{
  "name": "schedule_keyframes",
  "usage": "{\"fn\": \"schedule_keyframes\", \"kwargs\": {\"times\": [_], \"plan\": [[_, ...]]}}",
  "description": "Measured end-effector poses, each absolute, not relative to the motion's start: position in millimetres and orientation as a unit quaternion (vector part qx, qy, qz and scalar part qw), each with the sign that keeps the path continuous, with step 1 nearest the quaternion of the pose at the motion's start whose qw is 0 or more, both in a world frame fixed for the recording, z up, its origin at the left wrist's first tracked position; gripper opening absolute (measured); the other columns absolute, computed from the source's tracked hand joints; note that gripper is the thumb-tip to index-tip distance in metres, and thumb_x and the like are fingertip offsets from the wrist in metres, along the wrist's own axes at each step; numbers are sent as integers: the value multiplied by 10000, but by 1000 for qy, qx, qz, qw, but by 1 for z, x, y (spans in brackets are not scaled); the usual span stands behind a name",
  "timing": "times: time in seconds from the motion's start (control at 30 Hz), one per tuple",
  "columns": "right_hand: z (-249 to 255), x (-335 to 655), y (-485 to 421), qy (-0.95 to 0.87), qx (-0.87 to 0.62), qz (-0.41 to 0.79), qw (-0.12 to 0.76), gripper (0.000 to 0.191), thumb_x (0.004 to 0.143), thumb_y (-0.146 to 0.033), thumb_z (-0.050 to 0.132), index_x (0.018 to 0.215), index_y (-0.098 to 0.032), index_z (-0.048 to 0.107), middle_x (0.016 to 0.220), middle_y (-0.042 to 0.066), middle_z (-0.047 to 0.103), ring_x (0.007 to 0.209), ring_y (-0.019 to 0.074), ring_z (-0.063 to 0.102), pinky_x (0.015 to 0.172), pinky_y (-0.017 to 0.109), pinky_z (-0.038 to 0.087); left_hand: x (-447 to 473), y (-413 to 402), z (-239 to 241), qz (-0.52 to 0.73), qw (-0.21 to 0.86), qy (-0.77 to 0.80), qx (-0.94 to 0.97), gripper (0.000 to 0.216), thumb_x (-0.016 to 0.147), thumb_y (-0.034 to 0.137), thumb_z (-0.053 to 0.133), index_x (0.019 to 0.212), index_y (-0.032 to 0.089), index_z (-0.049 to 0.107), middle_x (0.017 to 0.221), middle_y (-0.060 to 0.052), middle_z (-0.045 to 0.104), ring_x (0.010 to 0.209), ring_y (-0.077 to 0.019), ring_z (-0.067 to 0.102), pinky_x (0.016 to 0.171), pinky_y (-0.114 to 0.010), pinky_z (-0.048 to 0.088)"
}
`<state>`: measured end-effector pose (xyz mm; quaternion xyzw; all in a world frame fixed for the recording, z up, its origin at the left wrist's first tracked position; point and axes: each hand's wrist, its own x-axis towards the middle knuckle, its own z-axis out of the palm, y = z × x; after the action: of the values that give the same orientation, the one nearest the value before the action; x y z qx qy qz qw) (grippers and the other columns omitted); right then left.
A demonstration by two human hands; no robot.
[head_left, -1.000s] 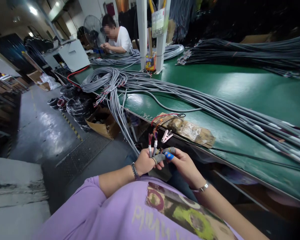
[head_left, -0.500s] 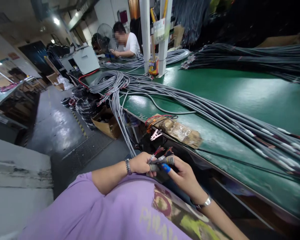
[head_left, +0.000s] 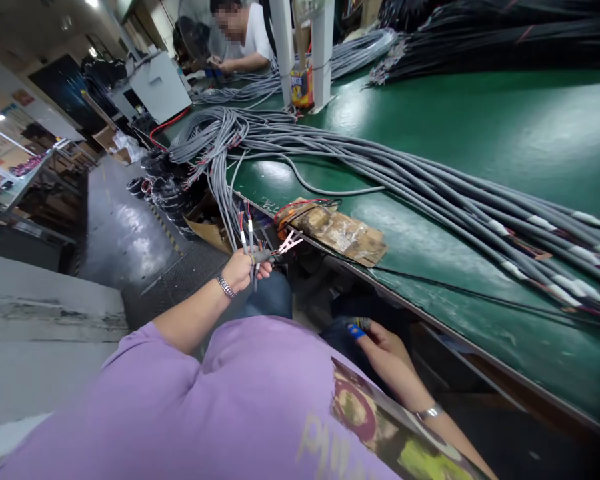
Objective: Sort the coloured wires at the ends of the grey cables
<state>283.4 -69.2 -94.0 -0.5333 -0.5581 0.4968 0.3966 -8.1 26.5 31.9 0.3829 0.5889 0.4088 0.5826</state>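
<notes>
My left hand (head_left: 247,265) is closed around grey cables (head_left: 251,235), beside the table edge. Their white-banded ends point up, with thin coloured wires fanning out. Grey wrapping covers fingers of this hand. Just right of its fingertips is a pale pink clip (head_left: 291,244) at the table edge. Lower right, apart from the cables, my right hand (head_left: 383,350) is over my lap, thumb and fingers pinched together. Blue tape wraps the thumb and a grey covering wraps a finger. Whatever lies between those fingertips, if anything, is too small to make out.
Long grey cables (head_left: 405,173) run across the green table (head_left: 480,127). A taped wooden board (head_left: 347,233) lies at its near edge. White posts (head_left: 322,63) stand behind. A co-worker (head_left: 253,40) sits at the far end. Coiled black cables (head_left: 167,200) rest on the floor.
My hands have moved apart. The left has gone forward and left with the grey cables, near the pink clip; the right has let go of them and moved right. The view has tilted down.
</notes>
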Motion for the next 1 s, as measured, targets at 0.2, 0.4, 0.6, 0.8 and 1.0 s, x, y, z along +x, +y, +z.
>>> {"fn": "schedule_keyframes", "kwargs": {"times": [0.2, 0.4, 0.6, 0.8, 1.0], "plan": [[-121, 285, -79, -662, -521, 359, 400, 189, 861, -373, 527, 831, -240, 659, 799, 53, 670, 722, 212, 620, 665, 339, 504, -6, 22, 22, 404, 577, 598, 382, 318, 629, 374, 767, 637, 128, 565, 515, -32, 625, 411, -115, 581, 375, -180, 382], [-123, 269, -83, -693, -521, 268, 420, 179, 864, -336, 501, 876, -248, 657, 828, 71, 663, 736, 215, 618, 673, 332, 494, -18, 5, 23, 386, 542, 617, 421, 338, 629, 394, 771, 636, 120, 573, 532, -36, 629, 422, -113, 584, 393, -187, 396], [-122, 259, -80, -698, -512, 270, 422, 213, 880, -361, 477, 881, -245, 654, 849, 71, 672, 779, 224, 629, 706, 342, 489, -26, -12, 34, 407, 513, 611, 445, 330, 629, 397, 763, 654, 120, 585, 540, -32, 633, 420, -114, 579, 392, -192, 390], [-123, 259, -83, -706, -516, 257, 411, 229, 877, -352, 486, 914, -217, 667, 857, 77, 675, 790, 235, 630, 713, 351, 482, -30, -19, 30, 427, 517, 588, 453, 352, 612, 416, 769, 623, 125, 571, 533, -30, 629, 422, -113, 581, 393, -188, 391], [-121, 256, -83, -711, -517, 243, 410, 233, 877, -346, 491, 931, -207, 670, 858, 80, 674, 800, 240, 628, 713, 350, 477, -34, -19, 18, 425, 532, 567, 463, 353, 620, 422, 760, 587, 121, 580, 528, -38, 629, 419, -113, 581, 386, -186, 392]]}}
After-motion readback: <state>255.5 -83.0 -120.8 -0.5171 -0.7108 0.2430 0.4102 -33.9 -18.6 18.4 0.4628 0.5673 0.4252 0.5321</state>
